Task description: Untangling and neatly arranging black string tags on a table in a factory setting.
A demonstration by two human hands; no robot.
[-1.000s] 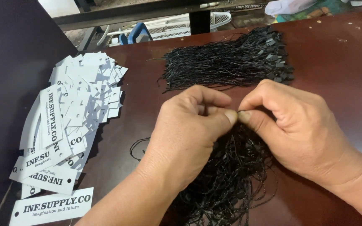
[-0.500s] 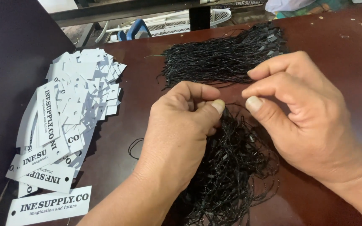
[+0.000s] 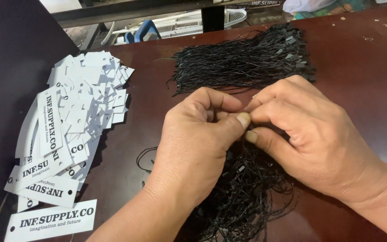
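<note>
Black strings (image 3: 247, 197) heaped lengthwise toward the person, both hands' fingers (image 3: 242, 120) pinching them.

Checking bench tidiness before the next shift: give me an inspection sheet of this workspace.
Surface: dark red-brown table, a few pale specks.
Job's things: tangled black strings under the hands; neat string bundle behind.
Clutter: heap of white card tags at left.
Hands: left hand and right hand meet fingertip to fingertip, pinching something too small to tell.
Cables: nothing seen.
Surroundings: white wire rack and blue handle beyond the table.
</note>
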